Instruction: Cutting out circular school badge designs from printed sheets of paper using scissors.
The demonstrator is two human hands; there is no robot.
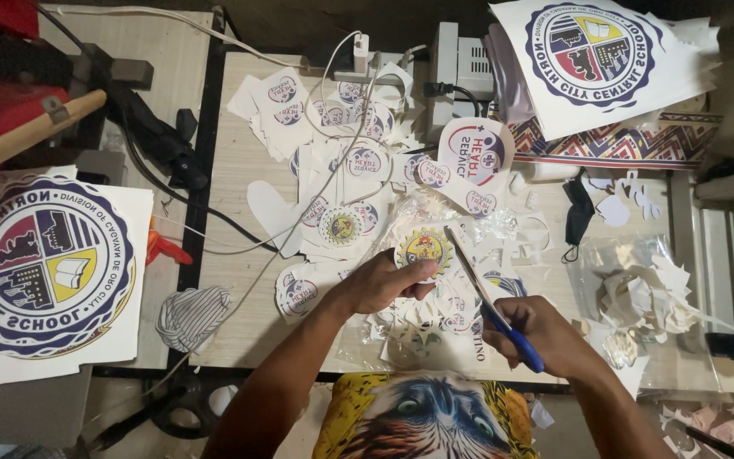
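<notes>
A: Quick pass. Left hand [384,285]?

B: Fingers pinched on a small round yellow sticker [425,247], held over the middle of the light wooden table [239,280], just above the paper mess.

A: Right hand [545,336]?

B: Fingers closed through the blue handles of the scissors [490,302]. Blades point far-left, tips touching or just beside the sticker's right edge. Cannot tell how far the blades are parted, looks narrow.

A: Step in hand?

B: My read: trimming around the round sticker. To do it well, turn the sticker with the left hand into the blades rather than swinging the scissors, take short snips, follow the toothed outline, keep the pinching fingertips clear of the cutting line.

A: Risks?

B: Probably nicking the print, or the thumb, since the grip sits near the edge being cut.

A: Surroundings?

B: Cut round stickers [358,161] spread on the far part of the table, white offcuts [418,327] near the person. Clear plastic bag of scraps [639,293] on the right. Big seal print [44,268] at left, another [596,51] far right. Striped cloth [190,314] at the table's near-left edge, black face mask [578,212] right of centre, white cable [333,85] running from the far side.
</notes>
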